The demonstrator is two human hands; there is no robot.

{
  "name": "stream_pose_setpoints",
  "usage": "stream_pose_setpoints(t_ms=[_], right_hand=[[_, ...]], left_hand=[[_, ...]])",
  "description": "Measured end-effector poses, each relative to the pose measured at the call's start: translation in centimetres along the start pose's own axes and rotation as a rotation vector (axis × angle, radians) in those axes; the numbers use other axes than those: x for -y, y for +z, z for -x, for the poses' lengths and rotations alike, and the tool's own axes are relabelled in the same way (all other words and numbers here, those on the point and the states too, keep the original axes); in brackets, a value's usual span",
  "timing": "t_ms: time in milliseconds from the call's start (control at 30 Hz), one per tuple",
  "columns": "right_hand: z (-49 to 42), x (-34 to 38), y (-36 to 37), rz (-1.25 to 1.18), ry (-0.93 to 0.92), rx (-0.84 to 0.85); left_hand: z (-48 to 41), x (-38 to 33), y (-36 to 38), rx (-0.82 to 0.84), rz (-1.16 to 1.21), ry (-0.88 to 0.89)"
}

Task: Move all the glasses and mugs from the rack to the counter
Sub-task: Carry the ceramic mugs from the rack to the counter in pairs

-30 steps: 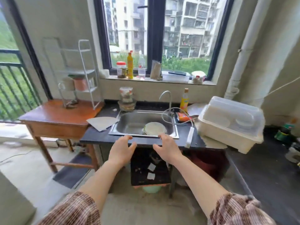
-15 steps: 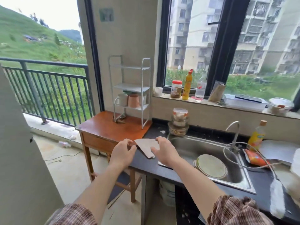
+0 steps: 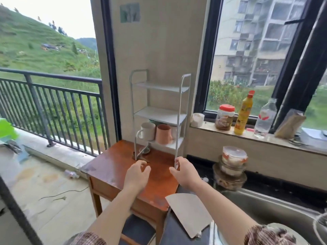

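A white three-shelf rack [image 3: 159,115] stands on a small wooden table [image 3: 113,170] against the wall. Its lowest shelf holds a white mug [image 3: 146,131] with its handle to the left and a pink cup [image 3: 163,134]; a third pale cup [image 3: 174,132] is half hidden behind the pink one. The two upper shelves are bare. My left hand [image 3: 137,175] hovers over the table in front of the rack, fingers apart and holding nothing. My right hand [image 3: 184,172] is beside the rack's front right leg, fingers apart, also holding nothing.
The dark counter [image 3: 178,227] runs to the right with a white sheet of paper [image 3: 189,211] on it and a steel sink [image 3: 276,209]. Stacked food containers [image 3: 231,165] stand by the wall. A jar [image 3: 224,117] and bottles [image 3: 244,114] line the windowsill. A balcony railing [image 3: 53,110] is left.
The view has swung left and come closer, from the sink to the rack. Both hands have moved from the counter edge to just in front of the rack, still with nothing in them.
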State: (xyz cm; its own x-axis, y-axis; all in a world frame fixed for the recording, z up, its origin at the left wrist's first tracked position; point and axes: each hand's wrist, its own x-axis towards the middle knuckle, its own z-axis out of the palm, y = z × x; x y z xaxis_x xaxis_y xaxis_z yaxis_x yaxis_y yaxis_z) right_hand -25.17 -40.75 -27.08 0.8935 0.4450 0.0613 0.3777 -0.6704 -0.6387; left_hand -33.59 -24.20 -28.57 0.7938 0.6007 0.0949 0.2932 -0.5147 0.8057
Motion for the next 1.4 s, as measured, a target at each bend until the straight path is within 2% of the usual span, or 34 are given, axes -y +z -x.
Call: stream_pose_setpoints(t_ms=[233,400,567,667,933,1100,1267,1400], right_hand=[[-11.6,0.8,2.9,-0.003,0.079,-0.077],[-18.4,0.8,4.8,-0.050,0.206,-0.143],[-22.7,0.6,6.2,-0.107,0.328,-0.184],[-24.4,0.5,6.7,-0.133,0.381,-0.194],[-28.1,0.9,6.7,-0.391,0.581,-0.252],[-29.7,0.9,6.5,-0.436,0.667,-0.304],[-30.1,1.4,6.1,-0.557,0.820,-0.263],[-29.5,1.1,6.2,-0.700,0.773,-0.256]], left_hand=[[-14.6,2.8,0.9,0.064,0.087,0.014],[-24.3,5.2,1.5,0.072,0.139,-0.033],[-30.4,7.1,2.4,0.179,0.219,-0.058],[-32.1,7.5,2.9,0.236,0.250,-0.029],[-35.0,6.3,3.8,0.347,0.335,-0.062],[-35.9,6.2,3.9,0.370,0.345,-0.126],[-36.2,6.1,3.6,0.367,0.364,-0.151],[-36.0,6.2,3.6,0.365,0.379,-0.156]])
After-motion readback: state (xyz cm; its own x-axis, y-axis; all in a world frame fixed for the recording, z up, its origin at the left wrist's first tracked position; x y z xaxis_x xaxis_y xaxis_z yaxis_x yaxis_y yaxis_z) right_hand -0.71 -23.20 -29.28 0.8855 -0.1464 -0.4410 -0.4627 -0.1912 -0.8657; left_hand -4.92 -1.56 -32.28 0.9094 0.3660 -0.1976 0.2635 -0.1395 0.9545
